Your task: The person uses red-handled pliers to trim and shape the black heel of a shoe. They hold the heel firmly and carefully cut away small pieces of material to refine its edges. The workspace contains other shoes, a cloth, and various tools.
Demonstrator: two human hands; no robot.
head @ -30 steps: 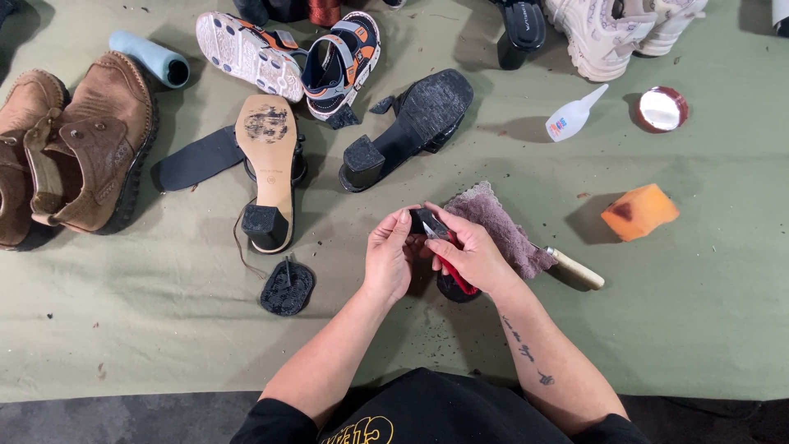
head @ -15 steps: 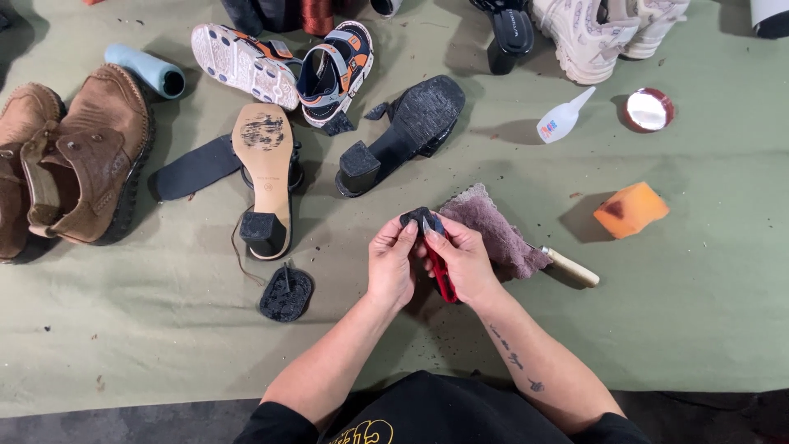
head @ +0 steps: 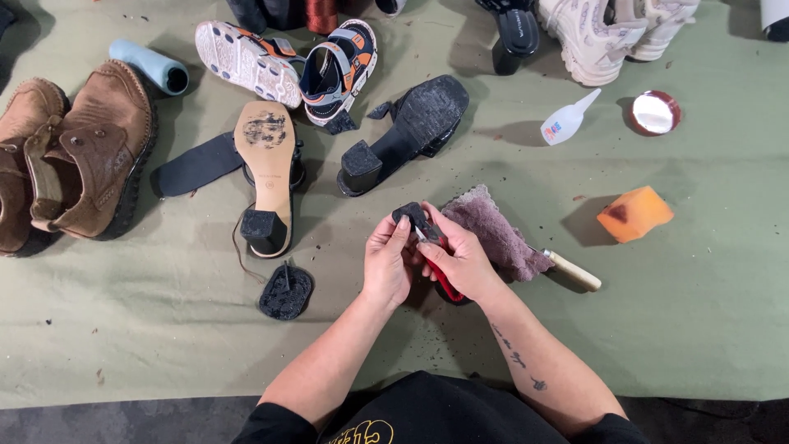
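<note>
My left hand (head: pixel 388 265) holds a small black rubber heel piece (head: pixel 408 216) by its edge, above the green table cover (head: pixel 164 345). My right hand (head: pixel 462 261) grips a red-handled tool (head: pixel 444 278), with its tip against that heel piece. Both hands meet at the middle of the view. A second black heel piece (head: pixel 285 291) lies to the left of my left hand. A tan-soled heeled shoe (head: pixel 267 173) lies sole up beyond it, and a black block-heel shoe (head: pixel 407 131) lies on its side just past my hands.
A mauve cloth (head: pixel 498 234) and a wooden-handled tool (head: pixel 572 270) lie right of my hands. An orange sponge (head: pixel 634 213), a glue bottle (head: pixel 567 121) and a round tin lid (head: pixel 654 113) sit further right. Brown boots (head: pixel 78 156), sandals (head: pixel 288 62) and white sneakers (head: pixel 608 29) line the left and far edges.
Both hands stay together on the heel piece, and the fingers shift slightly around it. The view has drifted a little; the other things on the table have not moved.
</note>
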